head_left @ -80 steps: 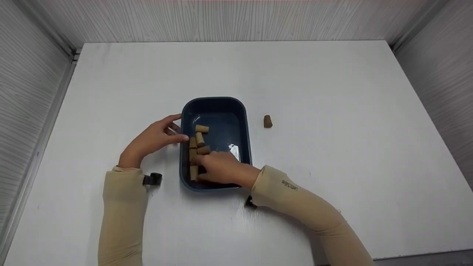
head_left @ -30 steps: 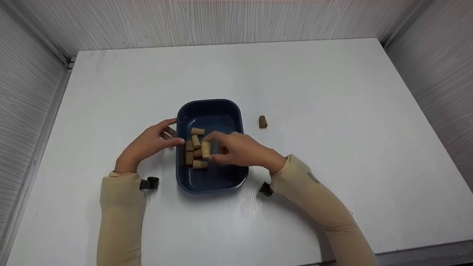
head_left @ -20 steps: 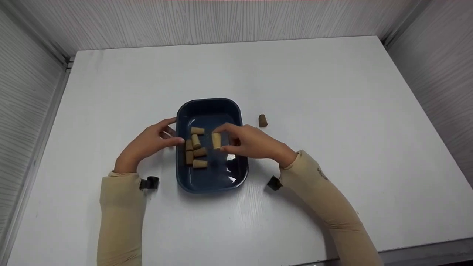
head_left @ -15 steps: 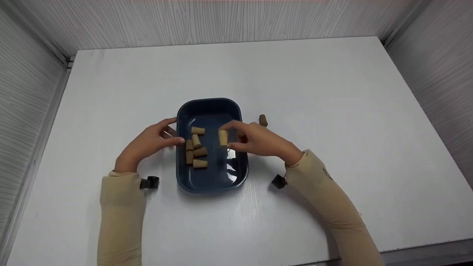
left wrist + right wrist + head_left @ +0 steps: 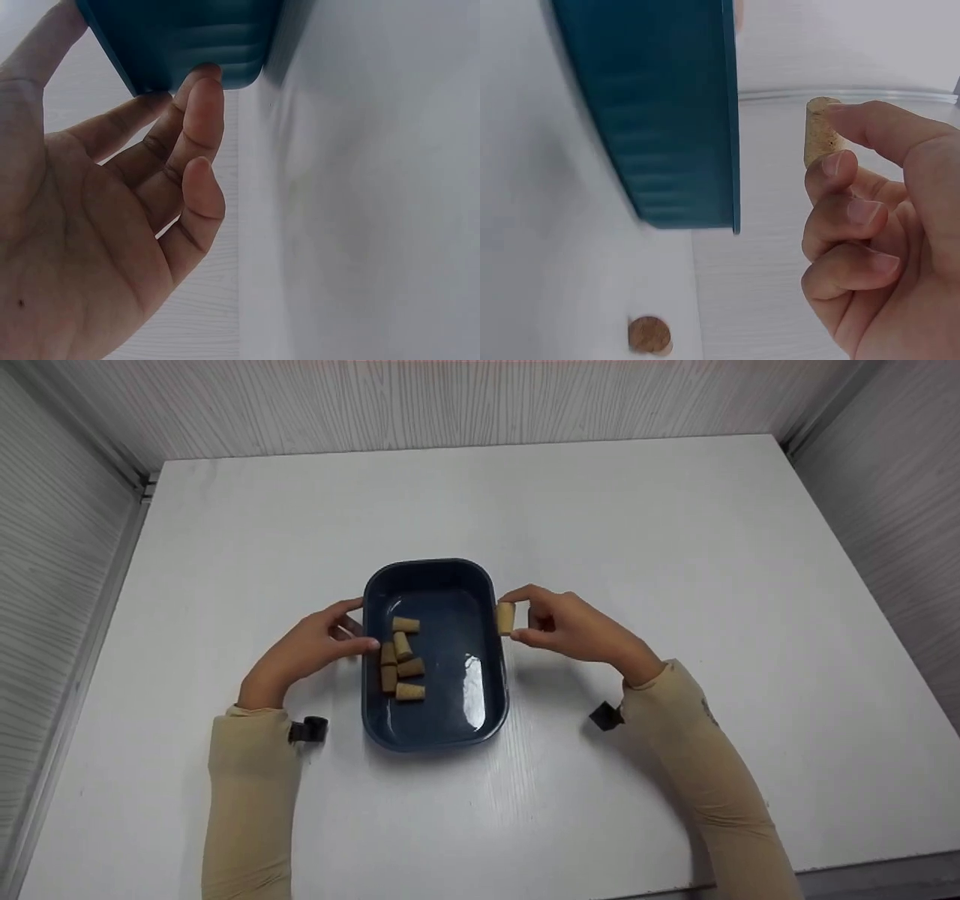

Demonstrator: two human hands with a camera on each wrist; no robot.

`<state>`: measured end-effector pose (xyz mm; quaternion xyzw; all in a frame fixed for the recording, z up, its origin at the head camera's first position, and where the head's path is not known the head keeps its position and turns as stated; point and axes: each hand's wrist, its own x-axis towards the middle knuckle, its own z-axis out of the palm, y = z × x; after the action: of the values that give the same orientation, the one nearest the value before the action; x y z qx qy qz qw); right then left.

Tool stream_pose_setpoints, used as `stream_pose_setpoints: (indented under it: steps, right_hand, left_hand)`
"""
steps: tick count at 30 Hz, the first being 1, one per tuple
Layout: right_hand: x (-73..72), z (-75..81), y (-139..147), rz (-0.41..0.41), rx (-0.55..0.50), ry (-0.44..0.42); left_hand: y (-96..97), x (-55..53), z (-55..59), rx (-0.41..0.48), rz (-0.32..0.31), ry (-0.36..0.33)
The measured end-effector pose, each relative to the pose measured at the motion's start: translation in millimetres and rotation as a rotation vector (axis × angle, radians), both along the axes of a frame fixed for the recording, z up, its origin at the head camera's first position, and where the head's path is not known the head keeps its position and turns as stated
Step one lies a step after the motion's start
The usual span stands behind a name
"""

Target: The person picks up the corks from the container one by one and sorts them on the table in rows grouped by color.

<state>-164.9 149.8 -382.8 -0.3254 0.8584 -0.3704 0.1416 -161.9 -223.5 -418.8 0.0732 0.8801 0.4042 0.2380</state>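
In the head view my left hand (image 5: 304,649) holds the left side of a deep blue rectangular dish (image 5: 435,744), thumb over its rim and fingers against the outer wall. My right hand (image 5: 581,628) pinches a light tapered cork stopper (image 5: 506,618) between thumb and index finger. That cork is raised by the dish's right rim, and the right wrist view shows it apart from the wall. Several corks, light and brown, lie inside the dish along its left side, among them a light cork (image 5: 410,691). A brown cork (image 5: 649,334) rests on the table, hidden in the head view behind my right hand.
The white table (image 5: 645,525) stretches around the dish, with a grey wood-grain panel (image 5: 480,401) at the back and panels on both sides. A small black camera mount (image 5: 309,729) sits at the left wrist, another (image 5: 606,716) at the right.
My right hand picked the light cork out of the group and carried it rightward from over the dish to its right rim. My left hand keeps its place on the dish.
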Motion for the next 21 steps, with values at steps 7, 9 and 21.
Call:
stream_pose_setpoints:
  steps: [7,9,21]
  right_hand:
    - [2.6,-7.3,25,-0.013,0.004,-0.023]
    - [3.4,-7.9,30,-0.019,0.013,-0.023]
    - [6.0,-20.3,53,-0.027,0.112,-0.058]
  left_hand:
    - [4.2,1.5,1.5,0.001,-0.011,-0.014]
    - [5.1,1.5,2.4,0.002,-0.012,-0.014]
    - [6.4,0.4,1.1,-0.006,-0.006,-0.014]
